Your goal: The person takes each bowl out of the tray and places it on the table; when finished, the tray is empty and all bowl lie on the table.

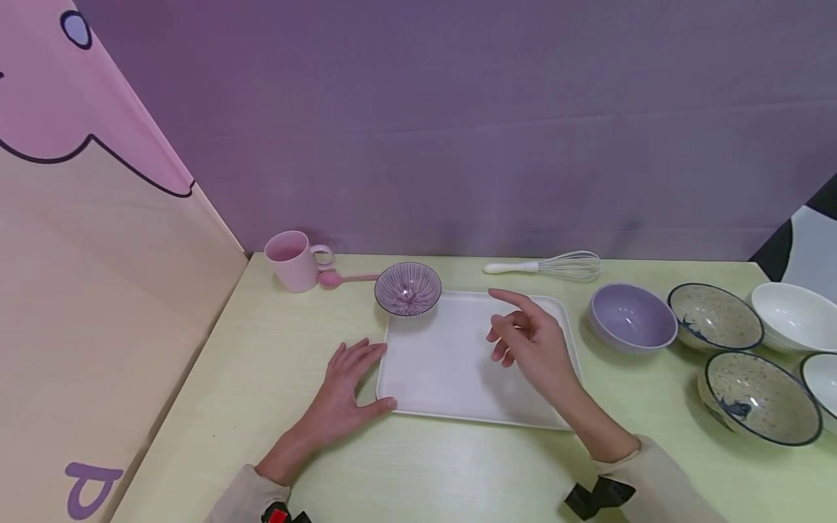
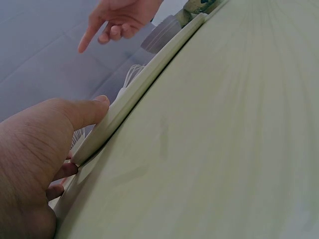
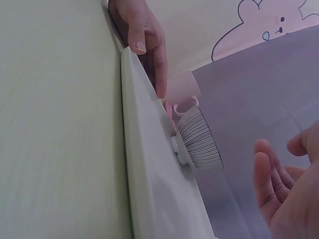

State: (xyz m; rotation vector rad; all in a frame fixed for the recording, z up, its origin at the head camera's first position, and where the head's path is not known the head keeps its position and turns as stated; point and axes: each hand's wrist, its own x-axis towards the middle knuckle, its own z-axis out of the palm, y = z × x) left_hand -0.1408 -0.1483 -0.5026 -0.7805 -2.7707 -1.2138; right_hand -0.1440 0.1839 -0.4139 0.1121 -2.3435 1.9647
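Observation:
A white rectangular tray [image 1: 431, 370] lies on the table in front of me. My left hand [image 1: 349, 385] is at its near left corner, the thumb resting on the rim and the fairly straight fingers reaching along the left edge. Over the tray's right half hovers my right hand [image 1: 532, 341], index finger extended, the other fingers loosely bent, holding nothing. A small bowl with purple stripes [image 1: 408, 289] stands upright at the tray's far left corner. The right wrist view shows that striped bowl [image 3: 199, 142] from the side, its foot on the tray.
At the back left stand a pink mug [image 1: 297, 265] and a pink spoon [image 1: 330, 279]. A white-handled whisk [image 1: 549, 266] lies behind the tray. To the right are a purple bowl [image 1: 633, 317], two speckled bowls [image 1: 716, 316] and white bowls [image 1: 798, 316]. Curtain-like walls border the table.

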